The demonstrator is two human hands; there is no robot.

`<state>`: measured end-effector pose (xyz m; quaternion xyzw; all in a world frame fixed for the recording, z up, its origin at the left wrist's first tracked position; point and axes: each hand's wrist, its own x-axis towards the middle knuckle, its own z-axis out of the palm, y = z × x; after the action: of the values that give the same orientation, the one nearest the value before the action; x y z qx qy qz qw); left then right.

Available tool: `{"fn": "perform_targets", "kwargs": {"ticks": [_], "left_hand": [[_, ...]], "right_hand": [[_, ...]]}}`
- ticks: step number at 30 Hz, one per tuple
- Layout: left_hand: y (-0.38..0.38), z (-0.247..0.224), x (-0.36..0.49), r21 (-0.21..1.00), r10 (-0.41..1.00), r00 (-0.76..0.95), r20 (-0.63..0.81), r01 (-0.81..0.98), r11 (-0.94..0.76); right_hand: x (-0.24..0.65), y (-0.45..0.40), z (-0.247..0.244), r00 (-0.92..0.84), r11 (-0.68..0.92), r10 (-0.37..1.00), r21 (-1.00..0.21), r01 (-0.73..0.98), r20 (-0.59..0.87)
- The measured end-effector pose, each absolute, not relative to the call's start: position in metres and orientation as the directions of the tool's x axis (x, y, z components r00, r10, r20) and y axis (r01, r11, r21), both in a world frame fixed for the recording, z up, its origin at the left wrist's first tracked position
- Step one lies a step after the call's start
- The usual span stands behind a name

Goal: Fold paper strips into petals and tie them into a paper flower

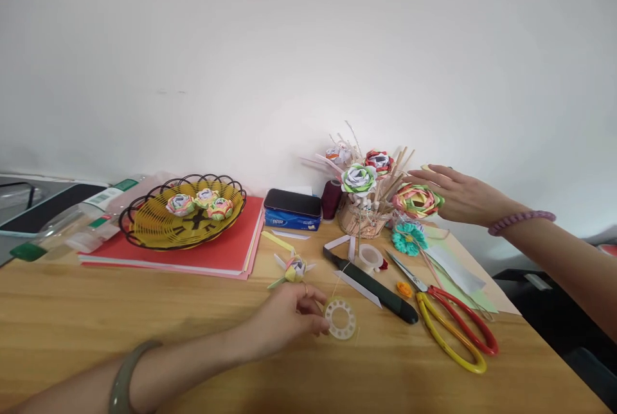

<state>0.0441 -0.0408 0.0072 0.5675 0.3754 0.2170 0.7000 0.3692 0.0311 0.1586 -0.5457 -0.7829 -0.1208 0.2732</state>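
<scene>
My left hand is low in the middle, its fingers curled and the thumb against the edge of a flat white ring-shaped spool with thin yellowish thread. Just beyond it lies a small folded-paper flower with loose strip ends. My right hand reaches in at the right with fingers stretched out, behind a large red, green and yellow paper flower. That flower hides my right thumb. Beside it, a small woven basket holds sticks, a white-green paper flower and a red-white one.
Scissors, a dark utility knife, a tape roll and a teal flower lie centre-right. A blue tin and dark thread cone stand behind. At left, a yellow basket rests on red paper.
</scene>
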Motion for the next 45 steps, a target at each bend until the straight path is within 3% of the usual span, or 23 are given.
{"fn": "perform_targets", "kwargs": {"ticks": [3,7,8,10,11,13,16,17,18,19,21,23,26,29,34,38,45], "left_hand": [[-0.041,0.007,0.045,0.952,0.729,0.620,-0.290,0.111,0.284],[-0.041,0.016,0.044,0.953,0.741,0.614,-0.272,0.063,0.298],[-0.040,0.018,0.043,0.955,0.751,0.607,-0.260,0.048,0.292],[-0.038,0.023,0.043,0.958,0.757,0.611,-0.229,0.004,0.287],[-0.037,0.025,0.043,0.960,0.767,0.605,-0.214,-0.017,0.281],[-0.035,0.027,0.044,0.957,0.787,0.584,-0.201,-0.055,0.285],[-0.032,0.031,0.046,0.953,0.817,0.539,-0.206,-0.080,0.294],[-0.032,0.032,0.047,0.955,0.825,0.528,-0.203,-0.078,0.285],[-0.032,0.034,0.047,0.961,0.832,0.519,-0.196,-0.069,0.270],[-0.032,0.036,0.048,0.967,0.836,0.517,-0.184,-0.055,0.247],[-0.033,0.038,0.050,0.982,0.840,0.521,-0.149,-0.022,0.188],[-0.032,0.037,0.051,0.992,0.843,0.526,-0.114,0.009,0.128],[-0.028,0.032,0.048,0.996,0.862,0.499,-0.087,0.017,0.090],[-0.021,0.029,0.043,0.996,0.877,0.475,-0.073,-0.013,0.090],[-0.016,0.035,0.037,0.996,0.883,0.470,-0.014,0.088,-0.031],[-0.017,0.036,0.037,0.986,0.887,0.463,-0.007,0.149,-0.070],[-0.017,0.040,0.038,0.897,0.881,0.459,0.118,0.331,-0.293]], "right_hand": [[0.383,0.019,0.153,-0.423,0.457,0.809,0.016,0.890,0.409],[0.403,0.001,0.133,-0.378,0.359,0.758,0.145,0.922,0.531],[0.406,-0.004,0.128,-0.364,0.320,0.718,0.183,0.930,0.593],[0.407,-0.015,0.117,-0.484,0.248,0.521,0.419,0.874,0.703],[0.405,-0.021,0.113,-0.524,0.218,0.446,0.480,0.850,0.726],[0.393,-0.037,0.104,-0.515,0.164,0.302,0.488,0.857,0.802],[0.353,-0.068,0.089,-0.369,0.137,-0.026,0.368,0.920,0.929],[0.334,-0.078,0.082,-0.336,0.233,-0.011,0.329,0.915,0.942],[0.315,-0.087,0.074,-0.295,0.381,0.253,0.186,0.906,0.921],[0.294,-0.093,0.066,-0.221,0.450,0.531,-0.051,0.892,0.818],[0.257,-0.097,0.052,-0.081,0.385,0.827,-0.457,0.802,0.556],[0.228,-0.090,0.041,-0.009,0.251,0.948,-0.729,0.636,0.319],[0.207,-0.073,0.033,-0.039,0.051,0.998,-0.964,0.261,0.042],[0.200,-0.062,0.035,-0.034,0.008,0.999,-0.990,0.143,0.004],[0.195,-0.060,0.043,-0.002,-0.009,1.000,-0.997,0.072,-0.009],[0.196,-0.056,0.043,0.031,0.030,0.999,-0.996,0.085,0.033],[0.198,-0.053,0.038,0.032,0.103,0.993,-0.977,0.187,0.111]]}}
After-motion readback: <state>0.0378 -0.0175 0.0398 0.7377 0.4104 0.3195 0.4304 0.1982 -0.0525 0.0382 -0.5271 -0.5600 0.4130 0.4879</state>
